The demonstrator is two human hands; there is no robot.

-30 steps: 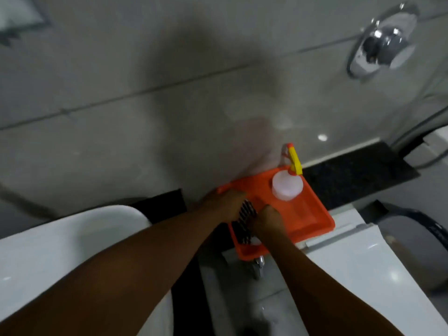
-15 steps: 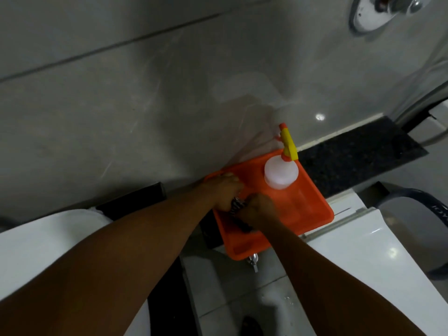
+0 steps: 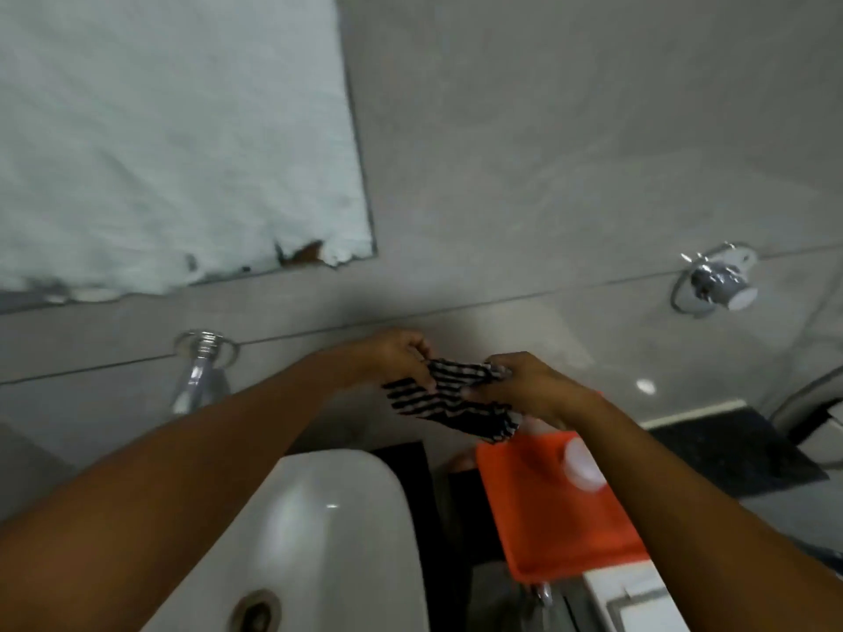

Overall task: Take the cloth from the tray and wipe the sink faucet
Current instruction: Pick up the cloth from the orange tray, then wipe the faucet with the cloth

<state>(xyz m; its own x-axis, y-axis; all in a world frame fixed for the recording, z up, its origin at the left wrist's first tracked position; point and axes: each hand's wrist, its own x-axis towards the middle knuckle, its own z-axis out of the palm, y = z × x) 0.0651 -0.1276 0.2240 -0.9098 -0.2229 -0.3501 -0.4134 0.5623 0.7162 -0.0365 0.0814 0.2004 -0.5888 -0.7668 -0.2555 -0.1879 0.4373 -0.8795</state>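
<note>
A black-and-white striped cloth (image 3: 451,394) hangs stretched between both hands, above the orange tray (image 3: 538,508). My left hand (image 3: 397,358) pinches its left edge and my right hand (image 3: 524,390) grips its right end. The chrome sink faucet (image 3: 196,376) juts from the wall at the left, partly hidden behind my left forearm. Below it lies the white sink basin (image 3: 328,517) with its drain (image 3: 255,611). A white bottle (image 3: 579,463) stands in the tray, half covered by my right arm.
A mirror (image 3: 173,130) fills the upper left wall. A chrome wall valve (image 3: 716,285) sits at the right. A dark stone ledge (image 3: 730,449) runs right of the tray, and a white appliance top (image 3: 638,599) lies under the tray's near corner.
Both hands have lifted the striped cloth out of the tray and up in front of the wall. The view has tilted up and left, bringing the mirror, faucet and basin into sight.
</note>
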